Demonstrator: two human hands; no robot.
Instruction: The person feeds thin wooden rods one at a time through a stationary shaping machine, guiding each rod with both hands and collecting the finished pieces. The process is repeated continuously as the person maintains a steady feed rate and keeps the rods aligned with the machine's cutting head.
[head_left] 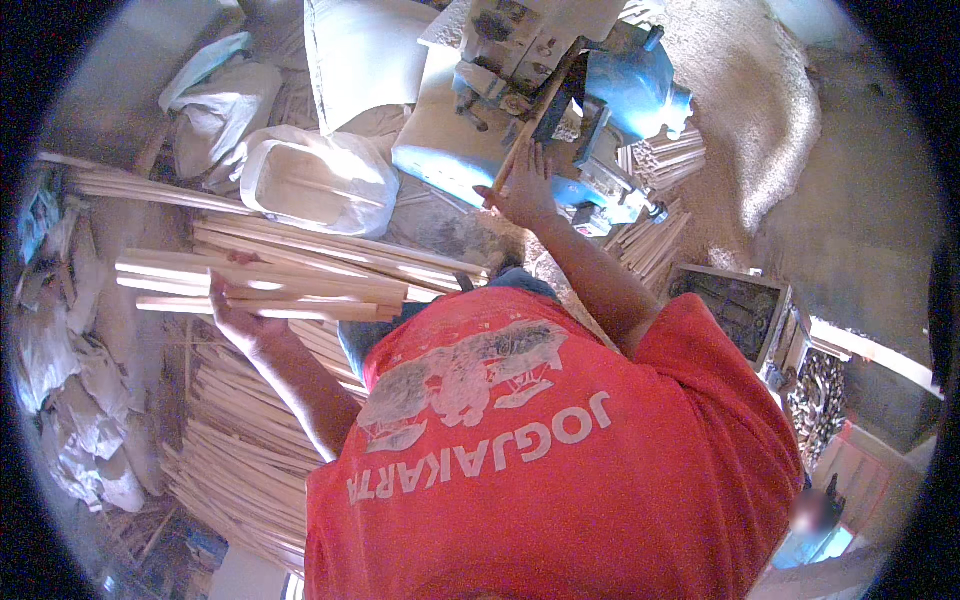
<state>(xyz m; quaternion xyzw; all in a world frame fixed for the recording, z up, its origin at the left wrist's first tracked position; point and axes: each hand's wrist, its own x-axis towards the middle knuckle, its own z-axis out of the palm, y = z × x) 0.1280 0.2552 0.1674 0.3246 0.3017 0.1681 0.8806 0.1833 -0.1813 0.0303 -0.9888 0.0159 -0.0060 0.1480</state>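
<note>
My left hand (240, 305) is closed around a small bundle of pale wooden strips (330, 285), held out level at the left of my body. Ahead and slightly right, my right hand (525, 190) is at the near edge of a blue woodworking machine (455, 150) with a dusty flat table. Between its thumb and fingers lies the end of a thin wooden strip (513, 158), which runs along the machine's dark guide. Where the strip enters the machine is hard to make out.
Long wooden strips (240, 430) lie in a large pile at the left. Beyond them stand a white cut-open container (270, 195) and a white sack (360, 60). Sawdust (770, 110) is heaped behind the machine. A dark metal box (735, 310) stands at the right; another person (815, 515) is farther off.
</note>
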